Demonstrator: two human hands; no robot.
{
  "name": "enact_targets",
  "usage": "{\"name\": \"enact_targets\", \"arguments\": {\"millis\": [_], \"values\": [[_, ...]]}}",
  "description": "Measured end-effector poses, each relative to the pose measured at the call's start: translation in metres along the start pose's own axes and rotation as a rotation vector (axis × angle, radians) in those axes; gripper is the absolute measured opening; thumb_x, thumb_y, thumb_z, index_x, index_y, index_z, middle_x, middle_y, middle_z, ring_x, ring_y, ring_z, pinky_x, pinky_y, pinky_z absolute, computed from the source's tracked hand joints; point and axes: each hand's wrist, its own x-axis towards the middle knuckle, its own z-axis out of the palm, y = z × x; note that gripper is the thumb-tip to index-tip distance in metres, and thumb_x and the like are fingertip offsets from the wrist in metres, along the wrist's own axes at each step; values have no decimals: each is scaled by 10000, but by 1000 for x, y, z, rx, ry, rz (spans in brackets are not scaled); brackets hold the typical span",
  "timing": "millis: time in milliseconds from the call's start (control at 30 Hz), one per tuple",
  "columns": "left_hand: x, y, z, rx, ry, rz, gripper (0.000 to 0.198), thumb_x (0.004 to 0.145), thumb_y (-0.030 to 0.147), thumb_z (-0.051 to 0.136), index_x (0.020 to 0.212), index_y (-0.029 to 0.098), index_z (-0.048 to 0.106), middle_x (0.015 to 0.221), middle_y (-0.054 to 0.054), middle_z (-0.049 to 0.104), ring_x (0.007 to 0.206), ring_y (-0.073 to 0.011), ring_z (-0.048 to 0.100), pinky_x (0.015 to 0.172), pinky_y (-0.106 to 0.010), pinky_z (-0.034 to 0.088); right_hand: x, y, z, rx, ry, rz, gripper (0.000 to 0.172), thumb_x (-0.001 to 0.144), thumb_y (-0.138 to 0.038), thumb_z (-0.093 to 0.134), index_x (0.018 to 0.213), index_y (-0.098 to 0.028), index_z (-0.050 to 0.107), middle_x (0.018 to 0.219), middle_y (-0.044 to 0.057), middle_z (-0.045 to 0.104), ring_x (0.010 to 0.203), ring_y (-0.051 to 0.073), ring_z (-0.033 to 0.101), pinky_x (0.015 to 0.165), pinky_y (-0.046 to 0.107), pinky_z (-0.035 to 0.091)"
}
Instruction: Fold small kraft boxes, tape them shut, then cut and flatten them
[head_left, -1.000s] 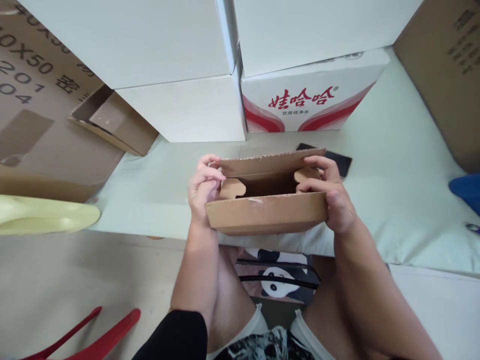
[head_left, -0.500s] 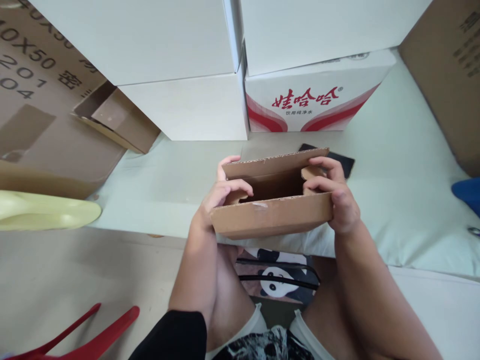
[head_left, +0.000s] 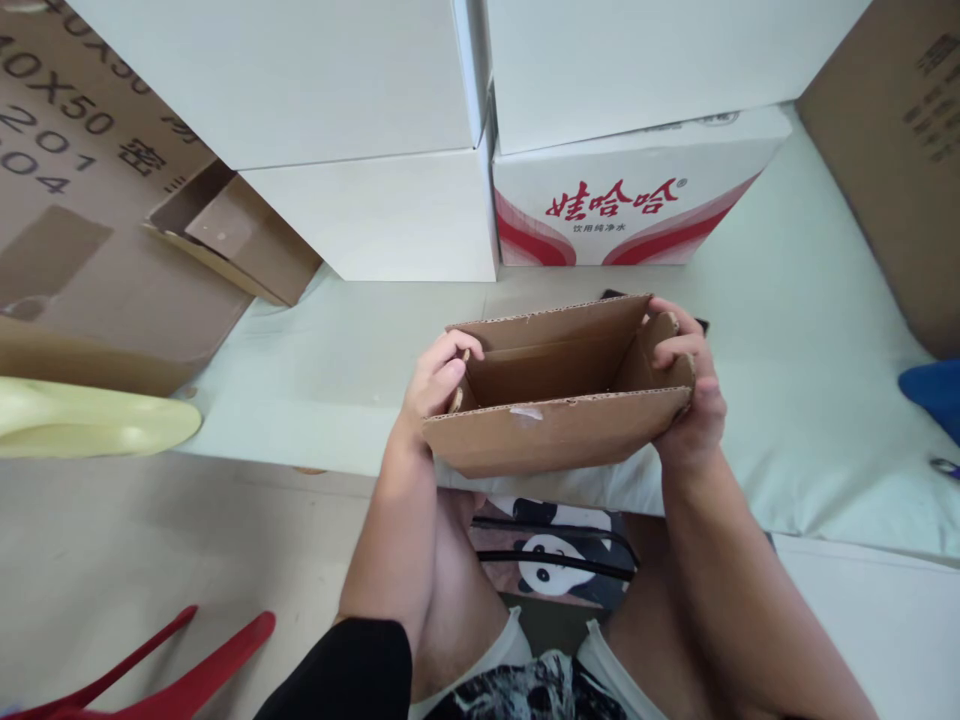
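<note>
Between my two hands is a small brown cardboard box [head_left: 559, 440], its top open towards me and its inside walls showing. My left hand [head_left: 439, 380] grips the left end, fingers curled over a short end flap. At the other end, my right hand [head_left: 690, 380] is wrapped round the right side, with fingertips bent over the flap there. A small whitish torn patch marks the upper edge of the near wall. Behind the box, a dark flat object [head_left: 703, 326] is mostly hidden by it and my right hand.
White cartons [head_left: 375, 215] stand stacked at the back, beside a white and red carton [head_left: 630, 200]. Large brown cartons [head_left: 97, 260] flank the pale green cloth [head_left: 315, 370]. A yellow plastic piece [head_left: 97, 418] lies left, a blue object [head_left: 934, 390] right. Red legs [head_left: 217, 660] show below.
Both end flaps have swung outward, so the box's mouth is wider. My fingers have moved from inside the mouth to its ends, and the box covers more of the dark object.
</note>
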Motion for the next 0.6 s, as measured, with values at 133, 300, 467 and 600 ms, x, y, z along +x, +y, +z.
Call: {"name": "enact_targets", "arguments": {"millis": [133, 300, 467, 600], "values": [[0, -6, 2, -174, 107, -19, 438, 811, 651, 668, 745, 243, 521, 701, -9, 443, 665, -194, 422, 658, -343, 398, -1, 2, 3, 74, 41, 13, 367, 890, -641, 531, 847, -286, 614, 1441, -12, 585, 1336, 265, 578, 1179, 501, 419], [1, -13, 8, -311, 252, -5, 359, 833, 585, 654, 762, 237, 602, 776, -33, 559, 757, -210, 551, 727, -344, 459, -2, 6, 6, 130, 74, 42, 431, 873, -673, 502, 1191, -392, 578, 1507, -12, 565, 1395, 237, 561, 1213, 517, 403], [4, -12, 5, -204, 383, 24, 367, 813, 601, 608, 817, 247, 702, 898, -54, 686, 869, -244, 621, 807, -358, 486, 4, 12, -1, 40, 239, 241, 427, 823, -614, 607, 1112, -301, 603, 1309, 55, 673, 1216, 221, 662, 1014, 410, 543], [0, -6, -4, -223, 587, 189, 423, 824, 635, 550, 766, 229, 656, 801, -46, 627, 800, -220, 573, 760, -347, 462, 4, 23, -16, -55, 238, 519, 270, 831, -481, 695, 917, -230, 646, 883, 3, 704, 820, 147, 687, 680, 253, 536]]}}
